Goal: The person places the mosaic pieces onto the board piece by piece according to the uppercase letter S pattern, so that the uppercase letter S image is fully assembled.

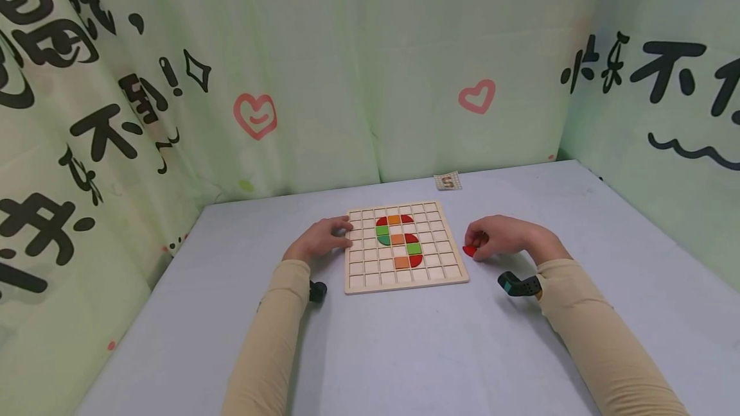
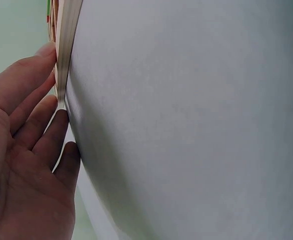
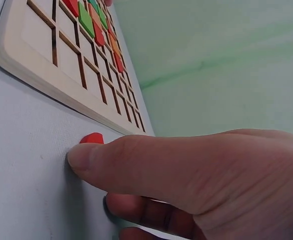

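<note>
A wooden grid board [image 1: 370, 284] lies on the table with coloured pieces in some of its cells. Red quarter-round pieces [image 1: 415, 260], orange squares [image 1: 401, 262], light green squares [image 1: 414, 248] and a dark green quarter-round piece [image 1: 384, 240] form a winding shape. Against the board's left edge rest the fingertips of my left hand [image 1: 320, 237], fairly straight in the left wrist view. Just off the right edge, my right hand [image 1: 509, 236] pinches a red piece [image 3: 92, 138] close to the tabletop. My thumb hides most of it in the right wrist view.
A small printed card [image 1: 448, 181] lies near the table's back edge, behind the board. White cloth covers the table [image 1: 370, 352]. Pale green curtains [image 1: 358, 69] with writing and hearts hang around it. Dark straps [image 1: 520, 285] sit at both wrists.
</note>
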`<state>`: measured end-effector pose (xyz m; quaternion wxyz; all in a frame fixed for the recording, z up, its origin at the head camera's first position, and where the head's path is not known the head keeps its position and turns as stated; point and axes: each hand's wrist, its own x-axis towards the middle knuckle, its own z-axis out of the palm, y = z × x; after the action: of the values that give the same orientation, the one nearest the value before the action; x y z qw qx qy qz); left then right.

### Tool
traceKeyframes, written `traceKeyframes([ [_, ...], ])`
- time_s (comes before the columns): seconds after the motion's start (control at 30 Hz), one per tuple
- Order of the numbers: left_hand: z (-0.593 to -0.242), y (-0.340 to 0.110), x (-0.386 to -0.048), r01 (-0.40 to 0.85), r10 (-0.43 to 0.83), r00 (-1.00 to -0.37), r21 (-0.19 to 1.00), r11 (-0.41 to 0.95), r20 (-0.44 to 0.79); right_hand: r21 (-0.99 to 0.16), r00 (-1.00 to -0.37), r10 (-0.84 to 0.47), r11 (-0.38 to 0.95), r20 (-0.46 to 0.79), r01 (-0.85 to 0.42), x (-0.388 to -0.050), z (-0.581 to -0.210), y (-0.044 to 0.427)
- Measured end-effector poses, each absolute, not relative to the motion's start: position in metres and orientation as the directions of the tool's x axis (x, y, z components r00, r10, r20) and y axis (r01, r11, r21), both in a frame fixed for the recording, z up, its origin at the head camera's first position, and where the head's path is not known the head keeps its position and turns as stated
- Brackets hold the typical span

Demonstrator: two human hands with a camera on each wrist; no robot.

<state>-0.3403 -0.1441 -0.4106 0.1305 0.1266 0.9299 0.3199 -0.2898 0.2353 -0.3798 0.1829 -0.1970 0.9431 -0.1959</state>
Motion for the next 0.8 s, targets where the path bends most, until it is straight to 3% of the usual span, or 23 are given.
traceKeyframes([
  [0.4,-0.4091,-0.1439,-0.3374,0.139,0.313,-0.935,0.639,0.757,-0.167,-0.418,-0.865,-0.428,0.858,-0.261,-0.299,-0.2919,-0.3844,0.2356],
  [0.8,-0.4075,-0.1434,-0.3367,0.148,0.318,-0.934,0.635,0.758,-0.162,-0.459,-0.868,-0.467,0.816,-0.169,-0.351,-0.2900,-0.3759,0.2291],
])
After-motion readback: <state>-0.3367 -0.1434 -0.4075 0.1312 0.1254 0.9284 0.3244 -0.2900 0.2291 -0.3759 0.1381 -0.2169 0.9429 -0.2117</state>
